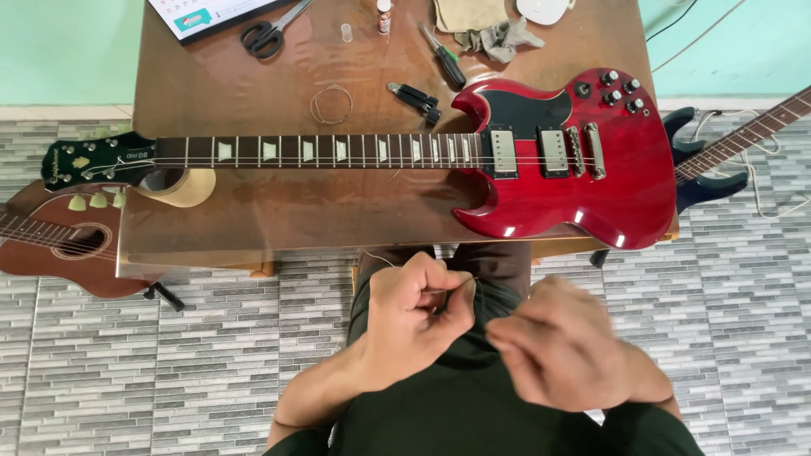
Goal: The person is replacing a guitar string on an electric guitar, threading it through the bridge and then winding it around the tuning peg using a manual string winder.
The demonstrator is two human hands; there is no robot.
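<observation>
Nearest the camera, the right hand (566,350) is blurred over the lap; its fingers curl inward, but whether its grip pinches anything I cannot tell. Just beside it the left hand (418,308) is closed narrow, thumb pressed to forefinger on a thin guitar string (382,257), a pale wire that trails up toward the table (253,228) edge. A wire this fine is best kept lightly taut between fingertips, without kinks.

Beyond, on the glossy brown table, lies a cherry-red electric guitar (583,181), lacquered, double-horned, with chrome pickups and a dark neck resting on a roll of tape (182,187). Farther back are a coiled string (330,105), a black-handled screwdriver (443,57), scissors (270,32) and a crumpled grey cloth (500,38). An acoustic guitar (51,241) stands left, above grey tiled floor (211,363).
</observation>
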